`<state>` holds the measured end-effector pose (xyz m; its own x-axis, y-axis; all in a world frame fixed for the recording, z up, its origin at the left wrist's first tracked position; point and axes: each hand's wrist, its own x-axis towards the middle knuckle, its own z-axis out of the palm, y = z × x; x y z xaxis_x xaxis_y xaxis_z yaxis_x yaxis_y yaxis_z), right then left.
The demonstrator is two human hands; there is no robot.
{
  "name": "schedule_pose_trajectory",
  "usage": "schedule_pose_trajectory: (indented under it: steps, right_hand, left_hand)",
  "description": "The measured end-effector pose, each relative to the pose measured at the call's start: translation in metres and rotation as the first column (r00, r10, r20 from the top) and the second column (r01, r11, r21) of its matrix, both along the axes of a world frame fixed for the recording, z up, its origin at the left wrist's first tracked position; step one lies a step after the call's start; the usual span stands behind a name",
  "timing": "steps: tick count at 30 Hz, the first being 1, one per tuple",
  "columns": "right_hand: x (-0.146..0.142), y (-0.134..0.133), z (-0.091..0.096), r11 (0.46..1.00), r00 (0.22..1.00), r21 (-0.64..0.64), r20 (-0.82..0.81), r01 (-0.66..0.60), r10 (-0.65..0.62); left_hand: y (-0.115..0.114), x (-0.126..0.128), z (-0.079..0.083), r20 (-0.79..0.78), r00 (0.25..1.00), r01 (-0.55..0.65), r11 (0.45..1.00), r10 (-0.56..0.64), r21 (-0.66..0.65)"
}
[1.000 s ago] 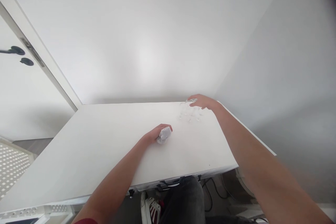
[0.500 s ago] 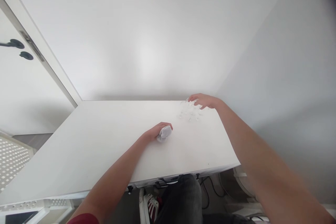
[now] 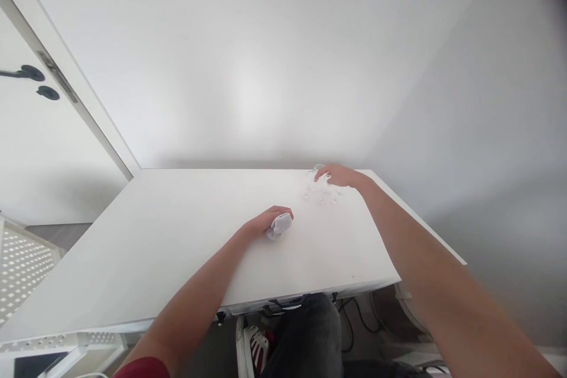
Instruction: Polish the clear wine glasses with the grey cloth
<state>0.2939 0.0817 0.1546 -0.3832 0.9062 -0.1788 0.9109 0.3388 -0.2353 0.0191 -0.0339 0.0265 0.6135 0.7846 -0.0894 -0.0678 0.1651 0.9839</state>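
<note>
My left hand [image 3: 270, 217] is closed round a crumpled pale grey cloth [image 3: 282, 224], resting on the white tabletop [image 3: 199, 236] near its middle. Part of the cloth is hidden by the fingers. Farther back and to the right, my right hand [image 3: 337, 176] reaches palm down over a scatter of small clear pieces [image 3: 322, 191]. Its fingers are bent and a gap shows between them. The fingertips are at the back of the scatter, where a thin whitish loop shows. The pieces are too faint to name.
A white wall [image 3: 257, 59] rises right behind the table. At left is a white door with a dark handle [image 3: 31, 72]. A perforated white panel [image 3: 26, 266] stands beside the table. Cables [image 3: 349, 325], a shoe [image 3: 257, 345] and my leg [image 3: 310, 336] are below the front edge.
My right hand has come down slightly and its fingers have drawn in over the clear pieces. My left hand stays on the cloth. The view has shifted slightly.
</note>
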Motion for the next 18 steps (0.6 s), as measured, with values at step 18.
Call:
schedule_pose_trajectory:
  steps: [18]
  right_hand:
    - [-0.015, 0.007, -0.005, 0.997, 0.999, -0.056, -0.002, -0.048, 0.048]
  left_hand:
    - [0.002, 0.000, 0.002, -0.034, 0.997, 0.070, 0.994, -0.067, 0.086]
